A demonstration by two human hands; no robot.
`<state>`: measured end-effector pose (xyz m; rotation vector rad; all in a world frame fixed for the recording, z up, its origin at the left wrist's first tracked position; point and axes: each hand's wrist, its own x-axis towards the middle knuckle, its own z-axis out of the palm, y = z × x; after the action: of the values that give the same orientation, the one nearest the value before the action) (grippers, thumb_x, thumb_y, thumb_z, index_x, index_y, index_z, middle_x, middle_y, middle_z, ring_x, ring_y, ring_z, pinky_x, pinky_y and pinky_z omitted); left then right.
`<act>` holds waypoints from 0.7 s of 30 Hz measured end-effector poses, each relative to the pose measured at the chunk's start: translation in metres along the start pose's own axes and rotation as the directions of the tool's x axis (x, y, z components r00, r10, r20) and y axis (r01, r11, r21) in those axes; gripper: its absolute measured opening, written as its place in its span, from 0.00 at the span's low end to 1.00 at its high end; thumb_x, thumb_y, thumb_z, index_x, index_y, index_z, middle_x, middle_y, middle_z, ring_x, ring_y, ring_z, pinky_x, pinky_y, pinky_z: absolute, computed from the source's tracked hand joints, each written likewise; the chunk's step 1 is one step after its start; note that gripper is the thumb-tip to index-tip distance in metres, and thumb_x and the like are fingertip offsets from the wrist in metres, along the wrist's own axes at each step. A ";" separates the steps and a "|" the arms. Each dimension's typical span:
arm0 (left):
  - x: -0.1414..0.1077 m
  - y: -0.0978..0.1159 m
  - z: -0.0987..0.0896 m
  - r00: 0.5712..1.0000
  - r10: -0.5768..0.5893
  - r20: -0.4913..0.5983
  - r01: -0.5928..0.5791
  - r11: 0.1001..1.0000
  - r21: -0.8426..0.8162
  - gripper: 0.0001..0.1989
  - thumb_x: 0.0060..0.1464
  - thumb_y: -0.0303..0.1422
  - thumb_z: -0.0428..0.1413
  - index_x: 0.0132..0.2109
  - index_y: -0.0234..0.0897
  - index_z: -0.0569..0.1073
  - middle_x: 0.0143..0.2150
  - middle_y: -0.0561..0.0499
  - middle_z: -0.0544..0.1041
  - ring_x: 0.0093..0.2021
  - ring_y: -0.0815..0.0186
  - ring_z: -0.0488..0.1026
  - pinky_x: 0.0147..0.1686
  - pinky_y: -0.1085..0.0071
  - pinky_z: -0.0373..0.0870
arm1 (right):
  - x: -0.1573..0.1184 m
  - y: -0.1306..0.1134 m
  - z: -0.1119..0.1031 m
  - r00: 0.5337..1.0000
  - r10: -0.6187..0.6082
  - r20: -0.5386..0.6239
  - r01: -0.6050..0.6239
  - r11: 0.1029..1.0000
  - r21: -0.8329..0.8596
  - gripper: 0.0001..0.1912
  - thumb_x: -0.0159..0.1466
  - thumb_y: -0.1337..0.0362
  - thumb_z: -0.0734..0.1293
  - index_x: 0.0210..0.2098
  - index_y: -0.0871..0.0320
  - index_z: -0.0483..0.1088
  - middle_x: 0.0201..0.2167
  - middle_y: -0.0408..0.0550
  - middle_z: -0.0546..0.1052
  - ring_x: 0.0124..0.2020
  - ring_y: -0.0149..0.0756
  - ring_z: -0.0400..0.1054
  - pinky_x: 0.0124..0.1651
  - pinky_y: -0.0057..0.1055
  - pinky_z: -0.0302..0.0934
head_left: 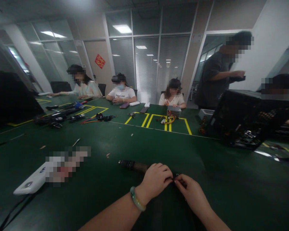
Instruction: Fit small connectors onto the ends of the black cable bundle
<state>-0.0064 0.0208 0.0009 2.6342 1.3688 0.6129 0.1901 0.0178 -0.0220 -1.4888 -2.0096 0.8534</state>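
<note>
A long, dark, rod-like piece (140, 166) lies on the green table in front of me, with a black ribbed part and a small shiny tip at its left end. My left hand (157, 179), with a green bangle at its wrist, is closed over its right part. Beside it, my right hand (189, 191) pinches thumb and forefinger together close to the left fingertips. What sits between the right fingers is too small and dark to make out. The palms and fingers hide the piece's right end.
A white device (31, 181) with a black cable lies to the left. Dark cable bundles (62, 114) sit farther back. A black computer case (248, 118) stands at the right. Several people are across the table, one near a grey power supply (174, 110). Small scraps (108, 155) lie mid-table.
</note>
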 end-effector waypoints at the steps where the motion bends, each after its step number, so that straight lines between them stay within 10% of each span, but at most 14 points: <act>1: 0.000 0.000 0.000 1.000 -0.005 -0.002 0.005 1.000 0.000 0.03 0.60 0.35 0.57 0.40 0.44 0.73 0.41 0.55 0.73 0.44 0.65 0.67 0.45 0.67 0.61 | 0.000 0.000 0.000 1.000 0.006 0.005 -0.006 1.000 0.005 0.09 0.64 0.58 0.62 0.35 0.52 0.73 0.32 0.43 0.78 0.32 0.37 0.71 0.34 0.28 0.60; 21: -0.003 0.004 0.002 0.999 -0.015 -0.044 0.015 1.000 -0.003 0.03 0.59 0.32 0.57 0.41 0.42 0.73 0.42 0.54 0.73 0.44 0.63 0.68 0.45 0.66 0.60 | -0.005 0.001 -0.003 0.997 0.077 -0.014 -0.076 0.995 0.068 0.11 0.65 0.55 0.61 0.35 0.53 0.72 0.31 0.42 0.78 0.31 0.38 0.72 0.30 0.27 0.61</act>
<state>-0.0042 0.0167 -0.0007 2.6207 1.3972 0.6747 0.1940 0.0136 -0.0210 -1.5379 -1.9038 0.9279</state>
